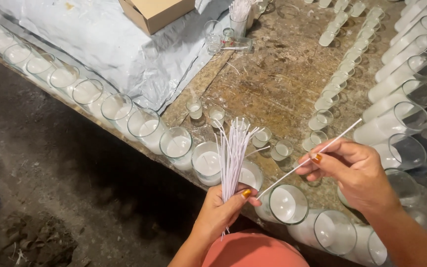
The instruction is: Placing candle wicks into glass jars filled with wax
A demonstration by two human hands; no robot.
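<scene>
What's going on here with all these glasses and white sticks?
A person stands at a worn table lined with glass jars of white wax. The left hand grips a bundle of thin white wicks, upright. The right hand pinches a single wick, slanted down toward an open wax-filled jar near the table edge. Rows of smaller glasses and a cardboard box sit farther back.

A worn, stained counter (282, 84) runs diagonally, silver foil sheeting (109, 44) covering its far left; dark dirt floor (50, 188) lies near left.
</scene>
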